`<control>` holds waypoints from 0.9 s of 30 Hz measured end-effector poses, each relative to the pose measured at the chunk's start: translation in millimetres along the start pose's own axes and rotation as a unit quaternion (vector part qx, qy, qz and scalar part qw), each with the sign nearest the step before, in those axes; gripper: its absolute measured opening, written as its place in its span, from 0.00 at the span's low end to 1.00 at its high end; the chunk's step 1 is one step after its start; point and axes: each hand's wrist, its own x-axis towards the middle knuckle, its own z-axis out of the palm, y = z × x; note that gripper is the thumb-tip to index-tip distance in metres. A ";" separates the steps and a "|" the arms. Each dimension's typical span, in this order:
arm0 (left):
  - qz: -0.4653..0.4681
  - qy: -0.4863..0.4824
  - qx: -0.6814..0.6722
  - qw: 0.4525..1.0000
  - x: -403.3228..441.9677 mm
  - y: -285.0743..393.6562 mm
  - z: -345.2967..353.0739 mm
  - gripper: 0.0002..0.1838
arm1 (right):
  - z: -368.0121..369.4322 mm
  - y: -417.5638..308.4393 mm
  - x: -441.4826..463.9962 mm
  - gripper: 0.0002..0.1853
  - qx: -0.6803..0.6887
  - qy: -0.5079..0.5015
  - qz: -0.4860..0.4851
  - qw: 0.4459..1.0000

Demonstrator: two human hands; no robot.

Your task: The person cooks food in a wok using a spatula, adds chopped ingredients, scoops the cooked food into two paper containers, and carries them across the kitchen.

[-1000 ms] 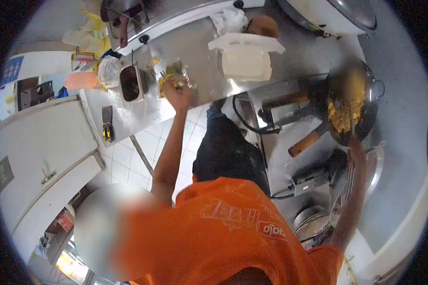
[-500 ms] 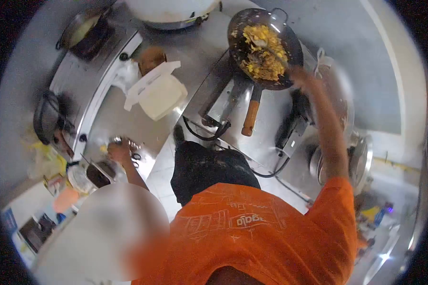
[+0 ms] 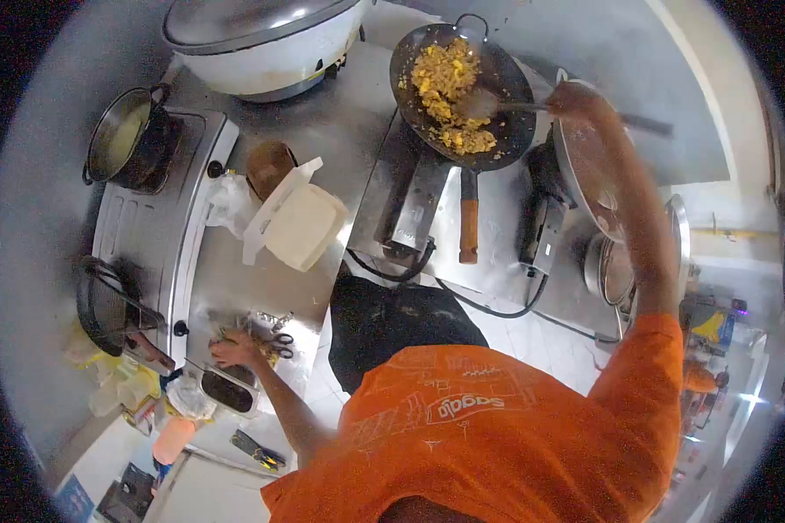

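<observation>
My right hand [image 3: 576, 100] is closed round the handle of a metal ladle [image 3: 480, 105]. The ladle's head rests among yellow-brown food [image 3: 445, 74] in a black wok [image 3: 519, 83] with a wooden handle. On the steel counter at the lower left, my left hand [image 3: 235, 350] is over a small packet [image 3: 266, 327]. Its fingers are blurred, so what they hold is unclear. Scissors [image 3: 282, 346] lie just right of that hand, and a steel tray of dark contents [image 3: 228, 390] is just below it.
A white foam box [image 3: 303, 227] stands open mid-counter beside a brown bowl [image 3: 270, 168]. At left is a stove [image 3: 161, 231] with a pot [image 3: 122, 131]. A large white cooker [image 3: 262, 57] stands at the back. Black-and-yellow tools [image 3: 257, 451] lie at the lower left.
The view has turned towards the wok, which shows unblurred. My right hand has moved the ladle through the food, and its handle now points right. My left hand stays by the packet.
</observation>
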 end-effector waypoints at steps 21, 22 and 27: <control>-0.106 0.010 -0.753 0.649 97.6 48.4 -116.6 0.10 | 21.5 -95.6 -34.0 0.18 0.423 -0.087 0.135 0.892; -0.131 -0.023 -0.768 0.627 100.2 64.0 -143.6 0.11 | 19.4 -96.0 -25.9 0.19 0.444 -0.081 0.176 0.875; -0.113 -0.255 -0.928 0.248 102.8 116.0 -210.4 0.32 | 39.3 -141.5 -24.8 0.21 0.591 -0.053 0.199 0.780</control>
